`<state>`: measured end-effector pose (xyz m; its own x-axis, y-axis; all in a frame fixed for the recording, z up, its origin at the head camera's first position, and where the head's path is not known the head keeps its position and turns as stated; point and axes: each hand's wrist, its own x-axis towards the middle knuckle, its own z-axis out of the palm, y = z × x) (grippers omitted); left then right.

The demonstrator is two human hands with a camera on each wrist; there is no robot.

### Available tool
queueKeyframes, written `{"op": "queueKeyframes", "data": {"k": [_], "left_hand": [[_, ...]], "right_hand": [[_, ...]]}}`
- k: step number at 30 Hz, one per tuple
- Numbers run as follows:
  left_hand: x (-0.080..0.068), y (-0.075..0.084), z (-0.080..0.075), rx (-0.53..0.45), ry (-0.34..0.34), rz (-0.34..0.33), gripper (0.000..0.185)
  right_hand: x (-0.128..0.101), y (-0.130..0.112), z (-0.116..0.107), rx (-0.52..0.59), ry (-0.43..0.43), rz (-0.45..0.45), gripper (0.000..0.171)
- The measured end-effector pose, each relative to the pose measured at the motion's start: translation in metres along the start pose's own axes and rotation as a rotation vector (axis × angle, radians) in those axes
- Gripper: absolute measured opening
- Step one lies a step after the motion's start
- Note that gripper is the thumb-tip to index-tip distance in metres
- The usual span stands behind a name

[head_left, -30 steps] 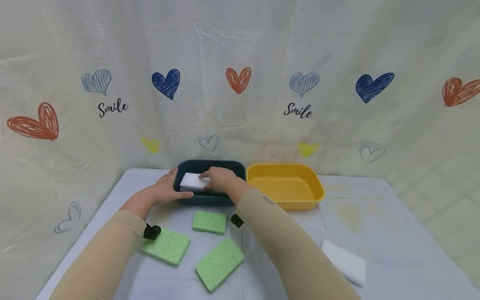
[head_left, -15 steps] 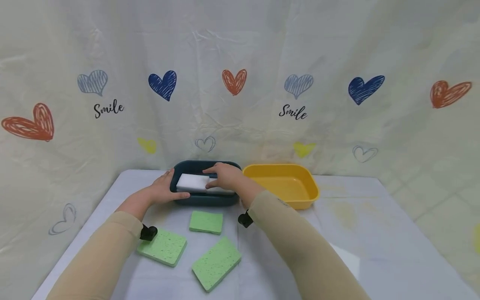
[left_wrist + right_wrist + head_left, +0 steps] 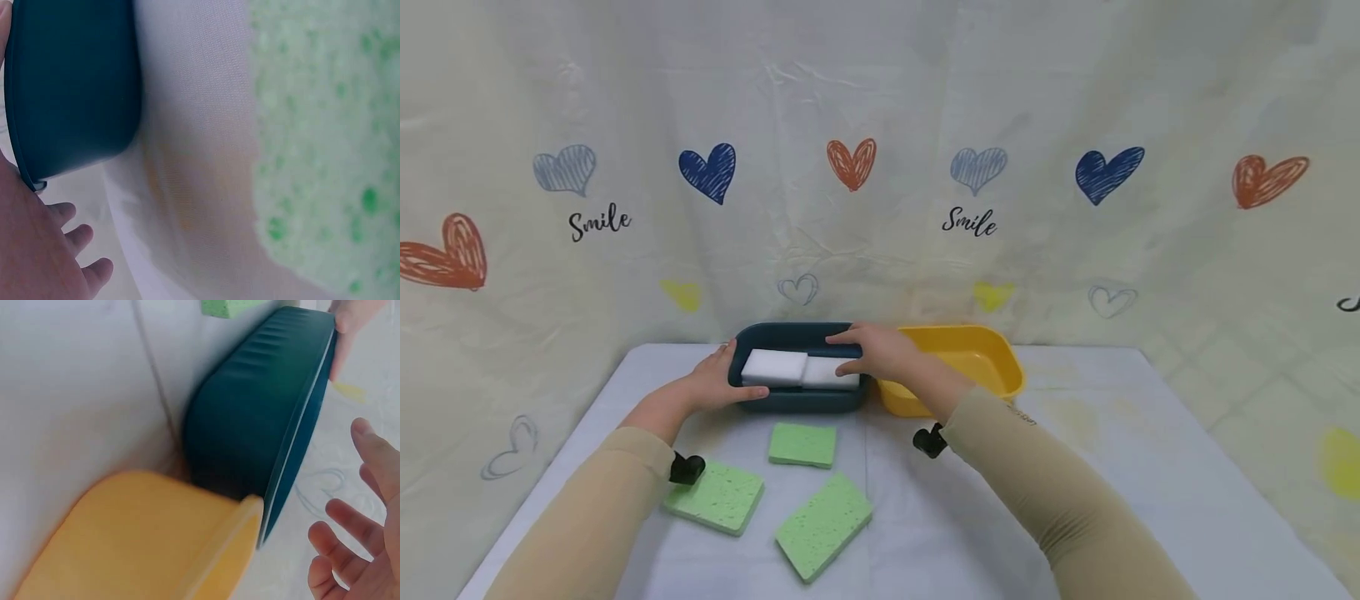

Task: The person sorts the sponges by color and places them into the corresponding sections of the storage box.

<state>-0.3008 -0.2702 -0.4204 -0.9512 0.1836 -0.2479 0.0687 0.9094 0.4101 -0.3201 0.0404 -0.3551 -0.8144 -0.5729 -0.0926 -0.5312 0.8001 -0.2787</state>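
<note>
Nearest on the cloth-covered counter [image 3: 1075, 467] lie three flat green sponges [image 3: 823, 526], speckled and porous with rounded corners, loosely scattered and apart from one another. Beyond them the left hand [image 3: 715, 385] steadies the dark teal tub [image 3: 797, 402] at its left end, the thumb curled over the near rim and the fingers [image 3: 81, 236] wrapped round the outside, seemingly so that the smooth plastic tub does not slide on the cloth. Inside the tub two white foam blocks [image 3: 775, 367], matte and sharp-edged, lie side by side and touching. The right hand [image 3: 880, 352] hovers over the tub's right end, its fingers [image 3: 340, 531] spread and relaxed, grasping nothing. Just to the right, touching the tub, sits a glossy yellow tub [image 3: 992, 367] of the same rounded-rectangle shape. Farthest hangs a creased backdrop [image 3: 880, 167] printed with hearts
</note>
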Motion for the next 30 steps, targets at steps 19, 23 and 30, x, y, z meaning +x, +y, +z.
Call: {"op": "queueKeyframes", "data": {"k": [19, 23, 30], "left_hand": [[0.001, -0.004, 0.001, -0.011, -0.001, 0.011, 0.129], [0.000, -0.003, 0.001, -0.007, -0.002, 0.000, 0.130], [0.000, -0.002, 0.000, -0.008, -0.004, 0.016, 0.129]], "right_hand": [[-0.110, 0.059, -0.013, 0.064, 0.110, 0.090, 0.058], [-0.138, 0.076, -0.011, 0.054, 0.117, 0.082, 0.056], [-0.188, 0.102, -0.001, 0.036, 0.093, 0.133, 0.060]]}}
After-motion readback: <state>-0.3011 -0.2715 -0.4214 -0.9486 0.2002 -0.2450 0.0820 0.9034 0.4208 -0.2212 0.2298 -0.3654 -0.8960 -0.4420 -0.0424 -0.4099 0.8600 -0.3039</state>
